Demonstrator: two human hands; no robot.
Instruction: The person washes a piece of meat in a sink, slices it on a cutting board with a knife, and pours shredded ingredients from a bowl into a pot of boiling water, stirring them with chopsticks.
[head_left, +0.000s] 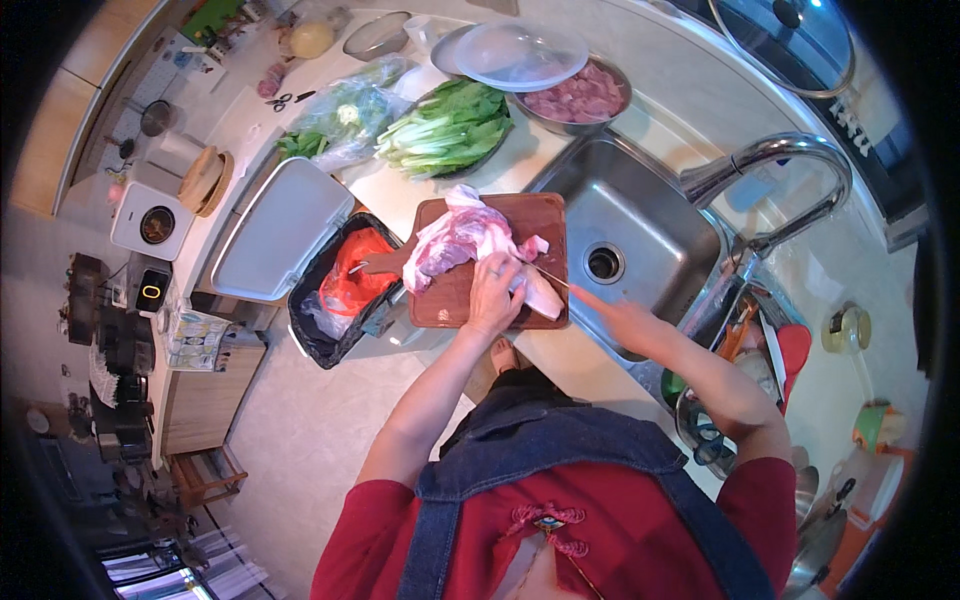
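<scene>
A large piece of raw meat (457, 236) with pale fat or skin lies across a brown wooden cutting board (442, 307). My left hand (495, 291) presses on the meat near the board's middle, its fingers bent. From the right, my right hand (626, 319) grips a knife (549, 274), whose thin blade reaches to the meat beside my left fingertips. The knife's handle is mostly hidden in the hand. A pale, skin-covered section of meat (543, 298) lies under and below the blade. A small chunk (534, 246) sits just above it.
Right of the board is a steel sink (637, 217) with an arched faucet (810, 142). A lined trash bin (300, 341) stands open at left. Leafy greens (450, 127) and a metal bowl of cut meat (577, 101), partly under a translucent lid (521, 56), lie beyond.
</scene>
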